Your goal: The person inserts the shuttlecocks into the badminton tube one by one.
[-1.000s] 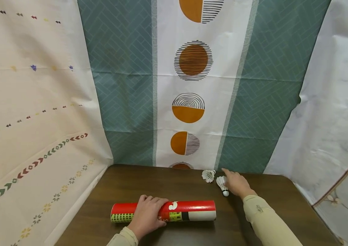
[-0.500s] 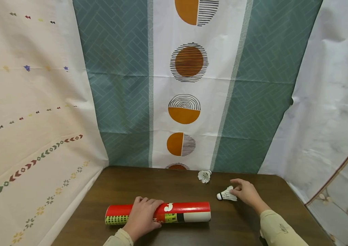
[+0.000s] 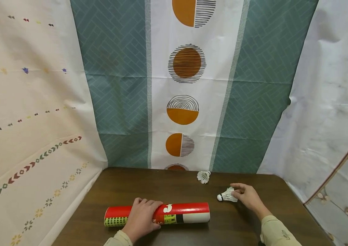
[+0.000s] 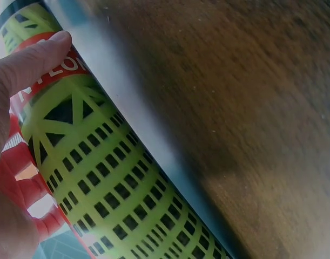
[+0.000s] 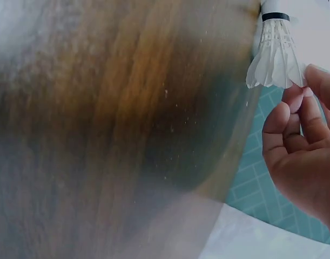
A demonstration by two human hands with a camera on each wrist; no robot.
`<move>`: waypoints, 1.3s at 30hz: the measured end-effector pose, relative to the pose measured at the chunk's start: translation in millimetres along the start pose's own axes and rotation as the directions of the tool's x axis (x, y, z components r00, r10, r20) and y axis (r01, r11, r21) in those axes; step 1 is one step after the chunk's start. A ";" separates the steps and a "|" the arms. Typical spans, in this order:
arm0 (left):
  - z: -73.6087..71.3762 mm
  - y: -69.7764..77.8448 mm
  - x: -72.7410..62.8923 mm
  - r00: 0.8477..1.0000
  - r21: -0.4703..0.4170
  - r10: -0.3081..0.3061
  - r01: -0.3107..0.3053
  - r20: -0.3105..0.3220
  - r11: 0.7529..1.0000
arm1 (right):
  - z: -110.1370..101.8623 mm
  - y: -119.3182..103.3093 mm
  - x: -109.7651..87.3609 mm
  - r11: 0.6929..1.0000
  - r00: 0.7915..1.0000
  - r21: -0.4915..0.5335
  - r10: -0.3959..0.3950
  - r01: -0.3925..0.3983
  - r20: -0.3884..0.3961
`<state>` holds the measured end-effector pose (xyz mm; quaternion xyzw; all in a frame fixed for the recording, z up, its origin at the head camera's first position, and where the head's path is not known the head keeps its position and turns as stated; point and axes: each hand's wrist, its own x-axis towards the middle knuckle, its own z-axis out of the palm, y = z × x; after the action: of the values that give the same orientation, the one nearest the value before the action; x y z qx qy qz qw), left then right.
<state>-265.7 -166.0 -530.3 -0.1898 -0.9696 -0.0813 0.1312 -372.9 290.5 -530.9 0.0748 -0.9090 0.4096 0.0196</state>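
Note:
A red, white and yellow-green shuttlecock tube (image 3: 189, 212) lies on its side near the front of the table. My left hand (image 3: 142, 216) grips it from above, fingers over the far side and thumb on the near side. In the left wrist view the thumb (image 4: 46, 56) presses beside the printed letters. My right hand (image 3: 248, 197) pinches a white shuttlecock (image 3: 227, 195) by the feather rim, its cork end pointing left toward the tube. The right wrist view has thumb and fingertips at the skirt edge of this shuttlecock (image 5: 275, 56).
Another white shuttlecock (image 3: 203, 177) lies at the back edge of the brown table (image 3: 155, 184), its open skirt facing forward. A patterned cloth (image 3: 121, 102) hangs right behind the table, with pale cloths at both sides.
My right hand has moved to the front right from beside the shuttlecock and now pinches it. The shuttlecock has turned, its cork now pointing left instead of forward. My left hand stays on the tube.

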 end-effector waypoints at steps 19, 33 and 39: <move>0.5 0.3 0.8 1.000 0.003 -0.002 0.002 -0.004 1.000 | 9.0 -1.6 0.4 1.000 1.000 0.007 0.023 -0.023 -0.012; 0.5 0.1 0.5 1.000 0.009 0.007 -0.006 -0.019 1.000 | 11.9 -6.2 -2.4 1.000 1.000 -0.002 0.025 -0.025 -0.011; 0.1 0.1 1.5 1.000 0.001 -0.005 0.005 -0.009 1.000 | 13.3 -9.3 -4.5 0.999 0.999 0.020 0.042 -0.042 -0.008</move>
<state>-267.0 -165.4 -529.9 -0.1870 -0.9695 -0.0822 0.1352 -366.7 275.0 -533.3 0.0543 -0.9062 0.4191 0.0143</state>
